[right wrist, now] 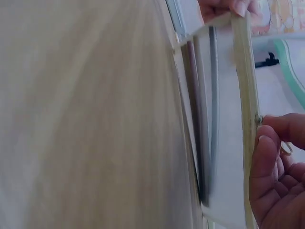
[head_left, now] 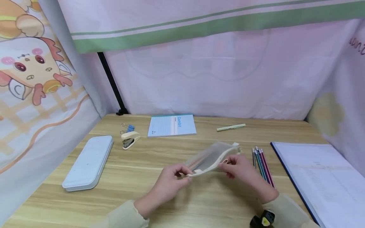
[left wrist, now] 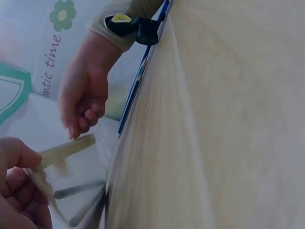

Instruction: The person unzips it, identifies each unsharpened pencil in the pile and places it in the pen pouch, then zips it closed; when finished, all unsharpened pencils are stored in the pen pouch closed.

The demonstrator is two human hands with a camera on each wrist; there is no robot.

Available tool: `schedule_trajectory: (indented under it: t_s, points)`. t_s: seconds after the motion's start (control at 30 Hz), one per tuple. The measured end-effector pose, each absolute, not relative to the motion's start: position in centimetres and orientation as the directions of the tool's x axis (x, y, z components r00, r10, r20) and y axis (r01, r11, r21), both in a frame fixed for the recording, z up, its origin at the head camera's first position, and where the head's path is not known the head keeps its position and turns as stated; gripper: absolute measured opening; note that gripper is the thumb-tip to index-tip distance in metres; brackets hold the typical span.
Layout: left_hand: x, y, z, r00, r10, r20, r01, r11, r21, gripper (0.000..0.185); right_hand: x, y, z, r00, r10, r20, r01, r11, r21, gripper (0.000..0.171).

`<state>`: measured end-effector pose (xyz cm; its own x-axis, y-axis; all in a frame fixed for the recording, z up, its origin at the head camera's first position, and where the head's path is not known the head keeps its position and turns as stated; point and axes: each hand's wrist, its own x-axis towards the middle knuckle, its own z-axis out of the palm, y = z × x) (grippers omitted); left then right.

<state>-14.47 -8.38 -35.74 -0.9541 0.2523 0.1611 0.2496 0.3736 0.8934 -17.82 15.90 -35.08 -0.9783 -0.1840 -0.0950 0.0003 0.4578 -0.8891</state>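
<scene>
Head view, lower centre: the translucent pouch [head_left: 212,158] is pinched at its end by the left hand [head_left: 171,179]; the zipper pull is grasped by the right hand [head_left: 239,167]. The end should be held firmly while the zipper is drawn straight.

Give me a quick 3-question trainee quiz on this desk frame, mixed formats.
1. True or false: both hands hold the translucent pouch.
2. Which lies nearest the right hand? A) stapler B) pencils C) green pen
3. What lies at the table's left edge?

Key: 1 true; left hand pinches one end, right hand the zipper edge. 2 B. 3 The pale blue case.
</scene>
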Motion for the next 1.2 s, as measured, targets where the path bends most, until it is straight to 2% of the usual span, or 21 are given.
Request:
schedule_trajectory:
  t_s: [0.3, 0.6, 0.83, 1.0, 1.2]
  points:
    - [-15.8, -10.2, -36.4, -0.982, 0.125, 0.141, 0.179, 0.372, 0.911, 0.011, -18.0, 19.4, -35.0, -0.989, -0.107, -0.099, 0.041, 0.444, -0.895, 0.023]
    - [-17.2, -11.7, -36.7, -0.995, 0.023, 0.099, 0.101, 0.337, 0.936, 0.011, -17.7, 22.8, -35.2, -0.975, -0.132, -0.178, 0.118, 0.370, -0.921, 0.021]
    - [-18.2, -11.9, -37.3, -0.999, -0.003, 0.053, 0.050, 0.307, 0.950, 0.016, -17.4, 22.8, -36.1, -0.974, -0.196, -0.114, 0.029, 0.391, -0.920, 0.023]
    - [-18.8, -12.0, -37.5, -1.000, -0.014, -0.016, -0.019, 0.269, 0.963, 0.027, -17.5, 22.3, -36.3, -0.991, -0.122, -0.059, 0.003, 0.419, -0.908, 0.029]
    - [-20.1, -12.1, -37.8, -0.998, -0.025, -0.059, -0.064, 0.313, 0.948, 0.037, -18.1, 21.3, -36.8, -0.994, -0.075, -0.082, 0.039, 0.453, -0.891, 0.034]
